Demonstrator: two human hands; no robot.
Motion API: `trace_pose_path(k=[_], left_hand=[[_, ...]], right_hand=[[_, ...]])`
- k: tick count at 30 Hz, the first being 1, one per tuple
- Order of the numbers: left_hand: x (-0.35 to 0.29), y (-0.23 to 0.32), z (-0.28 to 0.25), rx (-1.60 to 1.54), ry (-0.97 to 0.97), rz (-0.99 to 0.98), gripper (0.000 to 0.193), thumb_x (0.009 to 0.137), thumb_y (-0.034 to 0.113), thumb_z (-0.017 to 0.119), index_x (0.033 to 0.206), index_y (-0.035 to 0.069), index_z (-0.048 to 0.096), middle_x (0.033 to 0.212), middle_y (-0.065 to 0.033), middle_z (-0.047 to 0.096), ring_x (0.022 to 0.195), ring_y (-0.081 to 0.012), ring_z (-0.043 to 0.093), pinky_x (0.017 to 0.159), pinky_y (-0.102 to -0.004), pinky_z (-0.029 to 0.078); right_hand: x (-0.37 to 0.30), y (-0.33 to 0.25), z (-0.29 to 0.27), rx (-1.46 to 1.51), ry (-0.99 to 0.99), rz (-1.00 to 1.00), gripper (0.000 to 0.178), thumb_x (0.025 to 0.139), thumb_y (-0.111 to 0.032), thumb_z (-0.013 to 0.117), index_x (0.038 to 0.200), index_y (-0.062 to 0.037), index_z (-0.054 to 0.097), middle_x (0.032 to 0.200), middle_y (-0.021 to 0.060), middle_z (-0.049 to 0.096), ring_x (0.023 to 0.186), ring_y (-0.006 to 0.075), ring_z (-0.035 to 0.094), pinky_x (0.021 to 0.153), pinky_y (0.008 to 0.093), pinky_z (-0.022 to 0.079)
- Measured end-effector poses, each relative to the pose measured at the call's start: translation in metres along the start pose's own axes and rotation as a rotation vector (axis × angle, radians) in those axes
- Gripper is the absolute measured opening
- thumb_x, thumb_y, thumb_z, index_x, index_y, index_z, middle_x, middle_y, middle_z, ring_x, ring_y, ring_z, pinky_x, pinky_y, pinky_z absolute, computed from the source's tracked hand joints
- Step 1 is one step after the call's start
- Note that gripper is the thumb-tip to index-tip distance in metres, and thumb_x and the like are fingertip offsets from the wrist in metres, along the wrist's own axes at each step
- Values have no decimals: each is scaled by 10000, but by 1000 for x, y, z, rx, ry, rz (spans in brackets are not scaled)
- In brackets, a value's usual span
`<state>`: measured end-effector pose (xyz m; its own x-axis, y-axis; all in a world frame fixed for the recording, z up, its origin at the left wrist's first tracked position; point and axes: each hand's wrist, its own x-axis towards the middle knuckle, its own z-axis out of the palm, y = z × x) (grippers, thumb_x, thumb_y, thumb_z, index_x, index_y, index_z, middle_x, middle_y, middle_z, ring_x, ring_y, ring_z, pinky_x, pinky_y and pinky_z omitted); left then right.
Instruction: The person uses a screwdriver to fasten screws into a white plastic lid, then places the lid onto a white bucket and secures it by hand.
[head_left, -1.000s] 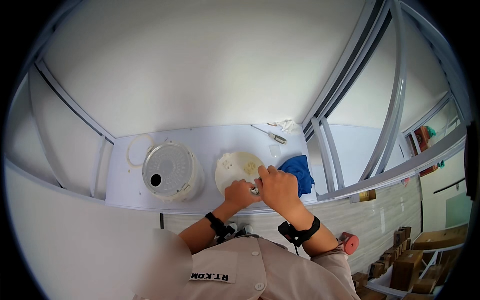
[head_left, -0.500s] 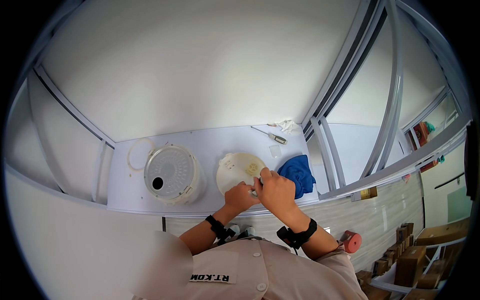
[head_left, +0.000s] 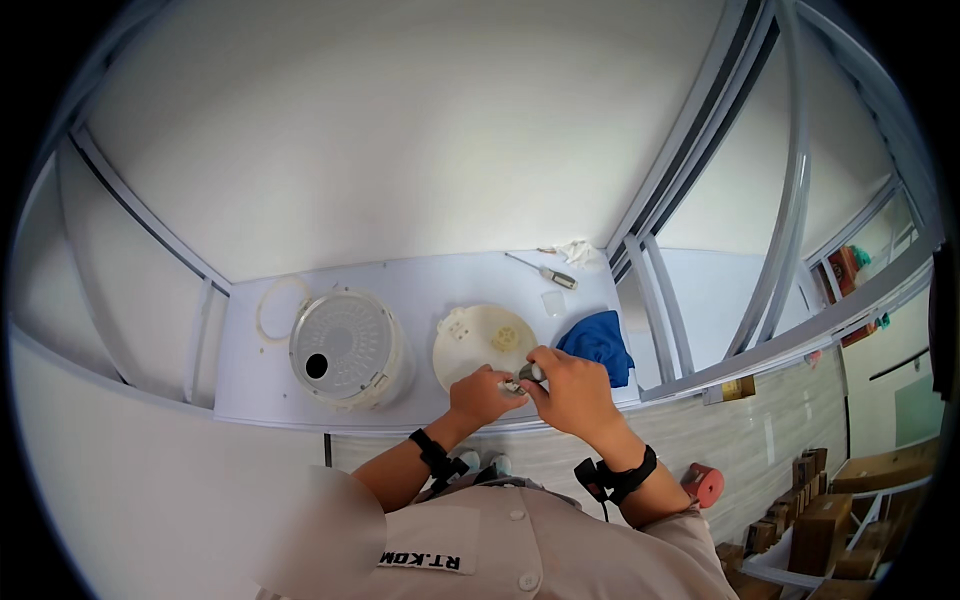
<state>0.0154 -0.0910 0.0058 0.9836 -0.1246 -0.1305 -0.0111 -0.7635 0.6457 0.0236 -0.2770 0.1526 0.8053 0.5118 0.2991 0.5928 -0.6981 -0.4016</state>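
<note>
Over the near rim of a round cream-coloured plastic cover (head_left: 462,350), my two hands meet with the fingers of each closed. In my right hand (head_left: 575,393) is a small grey cylindrical piece (head_left: 532,373), its end showing beside the thumb. My left hand (head_left: 483,396) pinches a small metallic part (head_left: 513,386) against it; the fingers hide most of both pieces, so their exact kind cannot be told. Left of the cover stands a white round appliance body (head_left: 350,350) with a perforated metal disc on top and a dark round hole.
A blue cloth (head_left: 598,348) lies crumpled right of my right hand. Further back are a screwdriver (head_left: 556,277), a small clear plastic piece (head_left: 552,303) and white crumpled tissue (head_left: 575,252). A pale ring (head_left: 262,310) lies behind the appliance body. Metal frame posts (head_left: 660,300) bound the table's right side.
My right hand has shifted right and slightly down, a little away from the left, uncovering the grey cylindrical piece. My left hand has barely moved.
</note>
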Motion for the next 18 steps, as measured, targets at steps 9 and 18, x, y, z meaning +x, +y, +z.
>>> trace_pose_path(k=[9,18], left_hand=[[-18,-5,20,16,131,-153,337,862,480,707,943,160,772,924,-96,718,913,-339,714,744,-491,574],[1,4,-1,22,119,-50,321,888,438,677,877,129,761,918,-111,690,860,-370,703,740,-507,566]], right_hand=[[11,-34,33,-29,68,70,252,857,-214,773,973,-50,621,789,136,704,627,358,689,535,439,513],[11,-20,26,0,40,100,308,842,-212,827,1055,-76,651,842,107,720,702,340,712,578,419,525]])
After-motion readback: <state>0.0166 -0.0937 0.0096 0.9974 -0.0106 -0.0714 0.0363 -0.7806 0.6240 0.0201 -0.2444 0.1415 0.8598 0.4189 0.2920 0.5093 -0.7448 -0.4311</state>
